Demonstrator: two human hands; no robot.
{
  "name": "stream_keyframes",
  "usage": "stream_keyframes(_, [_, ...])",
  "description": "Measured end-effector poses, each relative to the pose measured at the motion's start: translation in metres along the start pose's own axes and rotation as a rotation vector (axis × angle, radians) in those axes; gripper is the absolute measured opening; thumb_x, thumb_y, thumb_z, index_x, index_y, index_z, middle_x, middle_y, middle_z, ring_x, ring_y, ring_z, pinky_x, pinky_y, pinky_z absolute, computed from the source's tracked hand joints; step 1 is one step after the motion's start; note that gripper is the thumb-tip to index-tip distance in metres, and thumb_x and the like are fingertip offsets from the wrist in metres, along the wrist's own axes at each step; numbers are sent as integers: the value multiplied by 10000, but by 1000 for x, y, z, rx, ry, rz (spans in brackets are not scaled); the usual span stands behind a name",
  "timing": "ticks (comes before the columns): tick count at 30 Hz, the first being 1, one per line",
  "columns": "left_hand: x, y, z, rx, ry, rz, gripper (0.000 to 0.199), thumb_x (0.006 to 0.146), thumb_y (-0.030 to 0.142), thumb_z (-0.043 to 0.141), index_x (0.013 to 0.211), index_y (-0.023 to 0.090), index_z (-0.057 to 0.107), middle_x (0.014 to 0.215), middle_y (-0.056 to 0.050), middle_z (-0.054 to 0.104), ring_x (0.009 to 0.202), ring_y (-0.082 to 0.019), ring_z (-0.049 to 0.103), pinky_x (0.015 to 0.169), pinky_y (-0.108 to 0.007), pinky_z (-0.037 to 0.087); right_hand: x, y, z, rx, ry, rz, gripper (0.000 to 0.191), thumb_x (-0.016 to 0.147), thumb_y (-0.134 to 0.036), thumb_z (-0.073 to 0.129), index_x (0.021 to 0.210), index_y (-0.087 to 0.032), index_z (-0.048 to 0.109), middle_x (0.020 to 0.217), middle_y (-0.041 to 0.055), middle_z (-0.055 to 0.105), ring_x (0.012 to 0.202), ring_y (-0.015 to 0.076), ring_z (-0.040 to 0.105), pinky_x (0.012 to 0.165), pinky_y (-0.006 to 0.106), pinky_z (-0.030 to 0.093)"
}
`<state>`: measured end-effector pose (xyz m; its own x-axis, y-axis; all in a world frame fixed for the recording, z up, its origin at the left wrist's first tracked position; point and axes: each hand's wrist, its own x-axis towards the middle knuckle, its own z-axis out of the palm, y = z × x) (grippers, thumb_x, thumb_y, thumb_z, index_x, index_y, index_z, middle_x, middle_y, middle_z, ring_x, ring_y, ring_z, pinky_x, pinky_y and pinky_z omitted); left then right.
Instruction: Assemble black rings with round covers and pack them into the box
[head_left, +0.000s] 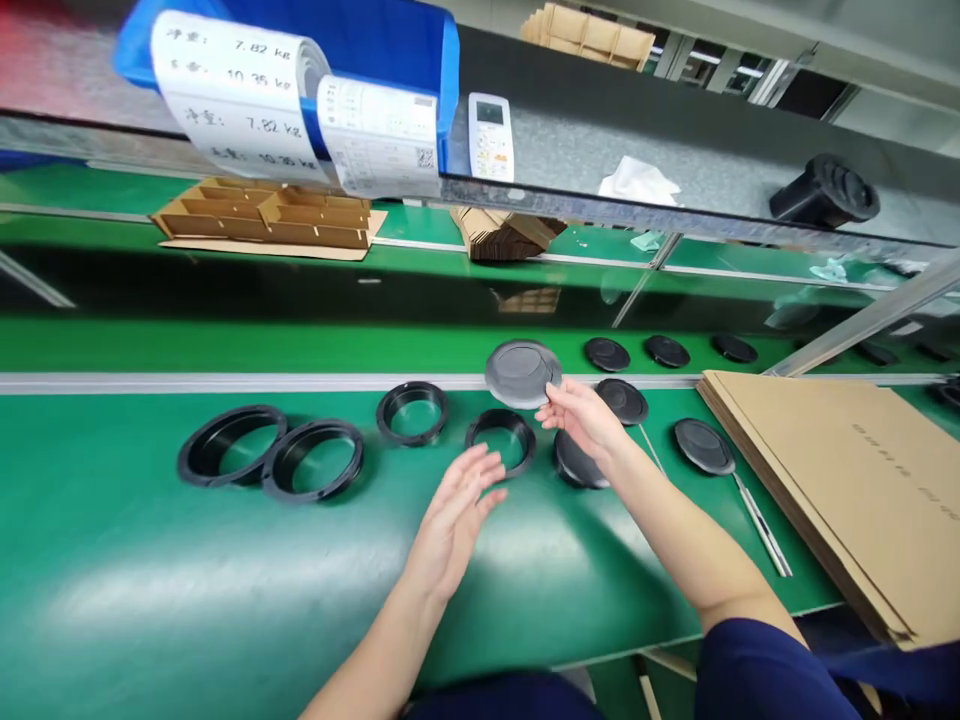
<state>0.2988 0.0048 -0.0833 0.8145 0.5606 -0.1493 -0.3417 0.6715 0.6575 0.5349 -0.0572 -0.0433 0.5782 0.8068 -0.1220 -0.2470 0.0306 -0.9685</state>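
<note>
In my right hand (581,418) is a round black disc (522,372), pinched at its right edge and raised above the green bench. My left hand (456,520) has its fingers spread, holds nothing, and is close to a black ring (517,425) whose near side it partly covers. Another black ring (412,412) lies left of that one. Farther left, two larger rings sit together, the right one (313,460) against the left one (214,455). Beneath my right wrist a black round part (574,462) is partly hidden.
Several black discs (703,445) lie to the right, with a slim knife-like tool (763,525) by one. Flat cardboard (832,470) is stacked at the right edge. Overhead, a grey shelf (555,130) carries a blue bin (450,60), label rolls (232,90) and a remote control (491,138).
</note>
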Motion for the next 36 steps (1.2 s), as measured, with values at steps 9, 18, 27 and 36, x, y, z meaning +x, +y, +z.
stream_keyframes(9, [-10, 8, 6, -286, -39, 18, 524, 1003, 556, 554, 1411, 228, 586, 1373, -90, 637, 1365, -299, 524, 1151, -482, 437, -127, 83, 50, -393, 170, -429, 405, 962, -621, 616, 1061, -229, 640, 950, 76, 676, 833, 235, 669, 774, 420, 611])
stream_keyframes(18, [-13, -2, 11, -184, -64, -136, 570, 1063, 578, 382, 1415, 181, 592, 1288, -122, 683, 1246, -282, 625, 1123, -459, 467, -114, 73, 29, -1101, 48, -859, 463, 1073, -534, 390, 1300, -296, 716, 1463, 89, 477, 1396, 331, 332, 1201, 562, 331])
stream_keyframes(27, [-8, 0, 9, -157, -97, -339, 760, 1015, 720, 288, 1416, 146, 583, 1216, -184, 703, 1159, -371, 670, 1066, -610, 470, -118, 64, 27, -835, -3, -758, 664, 1093, -623, 203, 1148, -244, 745, 1392, 104, 553, 1340, 283, 449, 1163, 498, 384])
stream_keyframes(36, [-6, 5, 3, -211, -123, -355, 778, 1025, 708, 268, 1386, 102, 598, 1224, -222, 696, 1175, -402, 660, 1054, -649, 470, -129, 63, 30, -767, -15, -739, 618, 1094, -614, 234, 1287, -279, 716, 1394, 97, 557, 1345, 289, 463, 1170, 517, 387])
